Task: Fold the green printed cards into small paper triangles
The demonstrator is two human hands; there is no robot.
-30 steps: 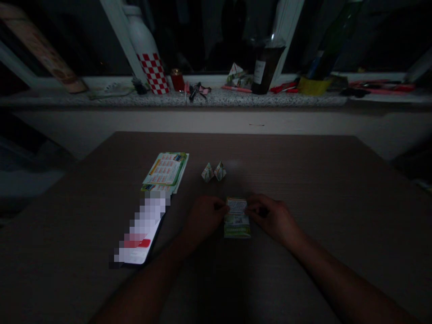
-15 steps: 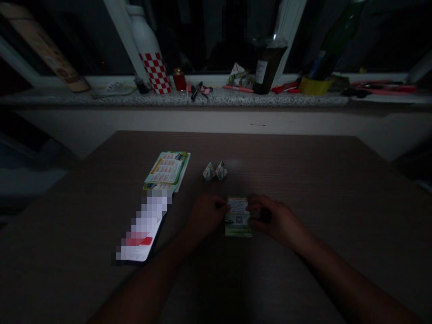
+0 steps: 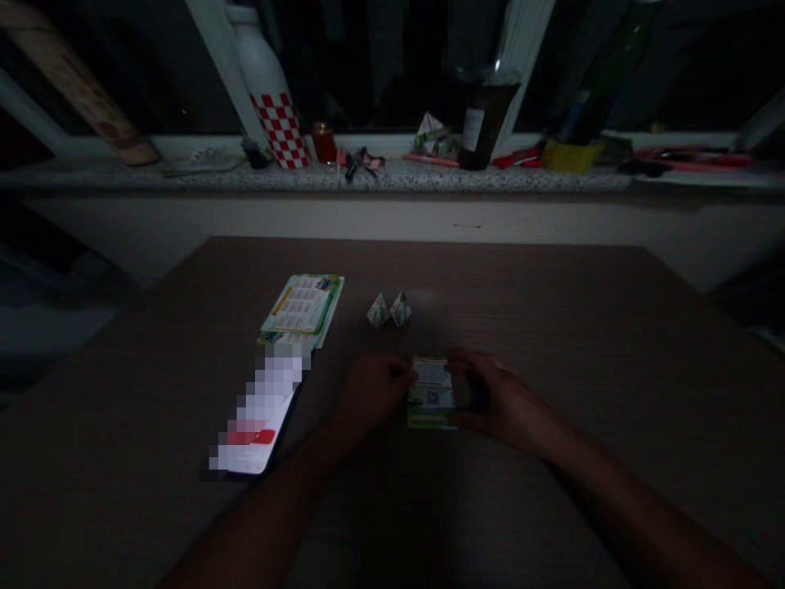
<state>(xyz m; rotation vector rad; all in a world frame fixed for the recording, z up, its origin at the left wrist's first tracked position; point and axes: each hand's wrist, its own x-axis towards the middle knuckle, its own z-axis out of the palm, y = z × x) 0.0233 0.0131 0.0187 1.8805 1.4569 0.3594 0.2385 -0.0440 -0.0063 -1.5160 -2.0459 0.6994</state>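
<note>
A small printed paper leaflet (image 3: 431, 394) with green edges lies flat on the brown table (image 3: 582, 327) in front of me. My left hand (image 3: 370, 391) pinches its left edge with closed fingers. My right hand (image 3: 498, 399) curls round its right edge, thumb near the bottom corner. Two small folded paper shapes (image 3: 388, 311) stand side by side just beyond the leaflet. The scene is dim.
A stack of printed leaflets (image 3: 302, 308) lies at the left, with a lit phone (image 3: 261, 417) in front of it. On the stone windowsill (image 3: 184, 176) behind stand a red-checked white bottle (image 3: 270, 98), a dark bottle (image 3: 482, 114), a green bottle (image 3: 592, 90) and small clutter.
My right hand has shifted from pinching the leaflet's top right corner to curling along its right side. The left hand has stayed in place.
</note>
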